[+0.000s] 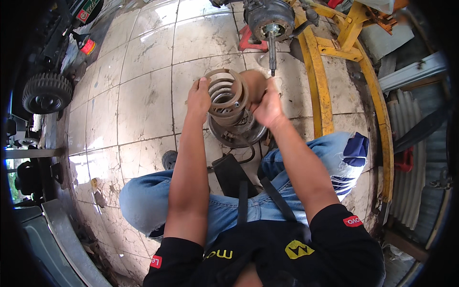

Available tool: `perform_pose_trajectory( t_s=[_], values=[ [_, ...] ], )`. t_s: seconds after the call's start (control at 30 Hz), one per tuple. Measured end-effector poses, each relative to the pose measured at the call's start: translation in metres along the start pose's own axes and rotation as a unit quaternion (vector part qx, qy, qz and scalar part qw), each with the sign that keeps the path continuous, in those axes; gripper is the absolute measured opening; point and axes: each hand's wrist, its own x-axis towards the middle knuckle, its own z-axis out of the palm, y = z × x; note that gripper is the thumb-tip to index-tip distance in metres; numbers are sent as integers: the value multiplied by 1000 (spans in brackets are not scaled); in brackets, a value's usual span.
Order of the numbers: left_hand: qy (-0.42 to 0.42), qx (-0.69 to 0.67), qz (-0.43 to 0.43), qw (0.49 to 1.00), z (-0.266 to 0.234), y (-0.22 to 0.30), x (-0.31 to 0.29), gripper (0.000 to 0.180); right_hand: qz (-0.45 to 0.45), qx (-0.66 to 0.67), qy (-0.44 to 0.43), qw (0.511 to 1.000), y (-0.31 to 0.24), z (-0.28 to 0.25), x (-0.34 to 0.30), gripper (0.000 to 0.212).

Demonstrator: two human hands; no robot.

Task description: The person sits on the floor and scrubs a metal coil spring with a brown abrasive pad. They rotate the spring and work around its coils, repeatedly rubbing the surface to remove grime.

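Observation:
A brown coil spring [242, 95] stands between my hands, its top ring tilted toward me. My left hand [198, 99] is closed on the left side of the ring, thumb and fingers at its rim. My right hand [268, 106] is at the spring's right, palm turned inward and thumb up. Beside that hand is a brown rounded shape [253, 85], smeared by motion; I cannot tell whether it is held. The right fingers are hidden or blurred. Under the spring sits a round, dish-like metal part [224, 136] on the floor.
A shaft [272, 52] points toward me from a dark hub assembly [268, 20], near a red stand [252, 40]. A yellow metal frame [316, 79] runs along the right. A tyre [47, 93] is at left. A black strap-like piece [233, 175] lies between my legs.

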Motion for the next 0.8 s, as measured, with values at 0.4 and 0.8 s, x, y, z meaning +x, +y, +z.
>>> perform_pose_trajectory(
  t_s=[0.4,0.8],
  values=[
    [1,-15,8,1000,-2,-10,8,48,48,-96,49,993,3,-14,-10,54],
    [8,-32,3,999,1,-8,6,47,28,-81,65,994,-1,-24,-6,41]
  ],
)
